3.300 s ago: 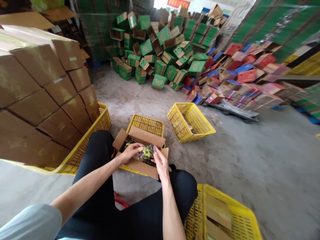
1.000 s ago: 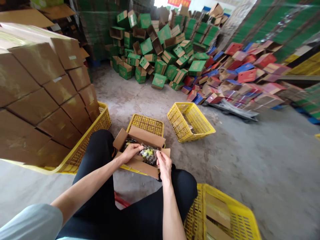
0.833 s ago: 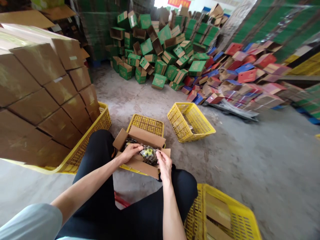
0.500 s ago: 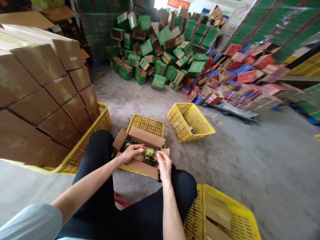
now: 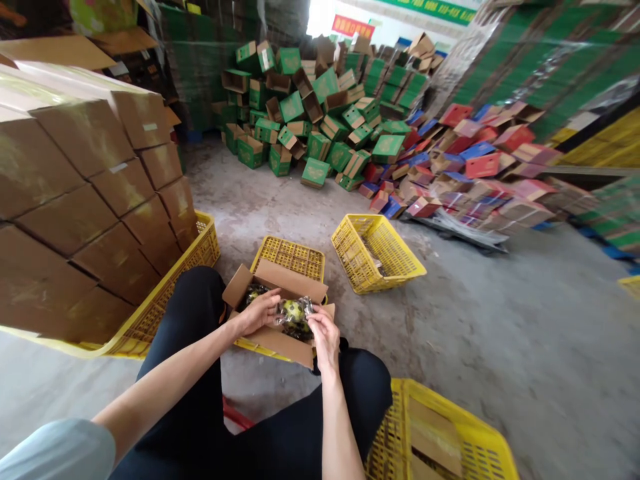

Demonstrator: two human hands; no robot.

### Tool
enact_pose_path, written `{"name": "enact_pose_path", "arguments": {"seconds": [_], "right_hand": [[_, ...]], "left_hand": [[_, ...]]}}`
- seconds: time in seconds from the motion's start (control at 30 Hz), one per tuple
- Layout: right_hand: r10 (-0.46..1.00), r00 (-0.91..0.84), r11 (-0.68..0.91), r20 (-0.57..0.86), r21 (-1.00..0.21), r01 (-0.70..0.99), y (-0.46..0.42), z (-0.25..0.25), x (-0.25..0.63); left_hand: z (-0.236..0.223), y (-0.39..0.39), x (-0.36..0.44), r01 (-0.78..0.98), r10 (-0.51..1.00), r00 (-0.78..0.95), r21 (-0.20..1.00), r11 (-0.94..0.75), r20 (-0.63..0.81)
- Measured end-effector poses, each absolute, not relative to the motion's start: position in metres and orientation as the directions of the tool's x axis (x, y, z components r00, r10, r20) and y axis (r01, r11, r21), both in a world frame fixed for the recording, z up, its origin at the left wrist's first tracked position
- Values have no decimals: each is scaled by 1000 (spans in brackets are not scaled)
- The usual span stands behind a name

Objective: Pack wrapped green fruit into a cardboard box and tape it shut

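Between my hands, above an open cardboard box (image 5: 289, 347), is a clear plastic-wrapped packet (image 5: 294, 311) with something yellow-green and dark inside. My right hand (image 5: 324, 333) pinches the gathered film at the packet's right end. At the left end is my left hand (image 5: 259, 313), its fingers loosely apart; whether the fingertips touch the film I cannot tell. More dark, shiny wrapped packets (image 5: 256, 291) show in the box's left part. The box rests on an upturned yellow crate (image 5: 293, 257) between my knees, its flaps spread outward.
Stacked cartons (image 5: 100, 193) fill a long yellow crate (image 5: 150, 317) on my left. A tilted yellow crate (image 5: 377, 253) stands ahead on the right. Another yellow crate (image 5: 485, 433) by my right knee holds cardboard. Green boxes (image 5: 315, 172) and red-blue boxes (image 5: 483, 165) lie piled behind.
My left hand has drawn slightly left and its fingers have loosened from a pinch. The packet's gathered right end now shows at my right hand. The view has tilted slightly upward.
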State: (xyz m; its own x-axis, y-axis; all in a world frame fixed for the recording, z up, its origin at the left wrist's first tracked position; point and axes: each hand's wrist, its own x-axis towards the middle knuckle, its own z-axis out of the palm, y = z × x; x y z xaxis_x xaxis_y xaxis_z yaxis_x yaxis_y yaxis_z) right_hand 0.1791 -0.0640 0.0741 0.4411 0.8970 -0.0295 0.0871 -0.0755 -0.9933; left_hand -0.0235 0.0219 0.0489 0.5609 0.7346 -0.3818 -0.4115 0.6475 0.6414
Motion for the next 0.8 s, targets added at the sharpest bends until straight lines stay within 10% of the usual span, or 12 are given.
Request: {"name": "enact_pose_path", "arguments": {"seconds": [0.8], "right_hand": [[897, 431, -132, -99, -990, 47, -61, 58, 182]], "left_hand": [[50, 13, -21, -268, 693, 651, 760, 593, -311]]}}
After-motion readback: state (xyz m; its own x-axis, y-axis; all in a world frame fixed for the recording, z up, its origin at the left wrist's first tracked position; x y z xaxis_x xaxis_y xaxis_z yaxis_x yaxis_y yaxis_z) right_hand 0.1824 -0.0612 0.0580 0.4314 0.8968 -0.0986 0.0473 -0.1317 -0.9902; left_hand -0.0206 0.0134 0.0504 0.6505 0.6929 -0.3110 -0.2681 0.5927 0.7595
